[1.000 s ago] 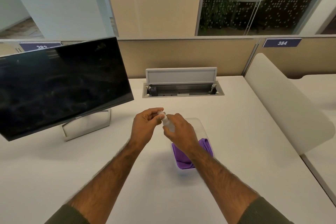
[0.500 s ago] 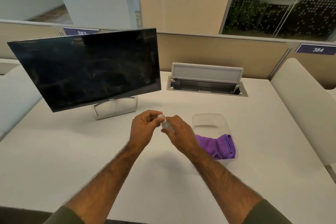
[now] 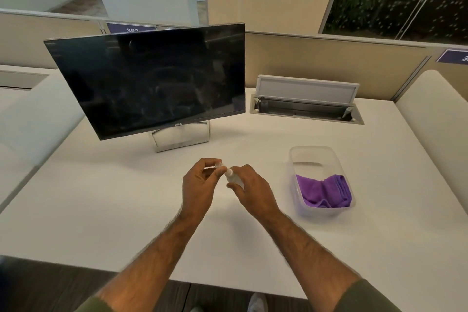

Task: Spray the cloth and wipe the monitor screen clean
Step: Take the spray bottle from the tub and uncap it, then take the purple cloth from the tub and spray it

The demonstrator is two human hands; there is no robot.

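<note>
Purple cloth (image 3: 323, 191) lies bunched in a clear tub (image 3: 295, 159) on the white surface (image 3: 101, 197), to your right. Your right hand (image 3: 253, 191) is closed around a small spray bottle (image 3: 232, 177) above the surface, while your left hand (image 3: 201, 183) pinches its clear cap (image 3: 219, 166) just off the nozzle. Smudged and dark, the monitor (image 3: 152, 78) stands behind your hands.

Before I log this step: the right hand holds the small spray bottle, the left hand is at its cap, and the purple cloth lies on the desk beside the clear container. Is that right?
Not quite. The head view shows the purple cloth lying inside the clear container, not on the desk beside it. The rest stands: the right hand holds the small spray bottle and the left hand is at its cap.
</note>
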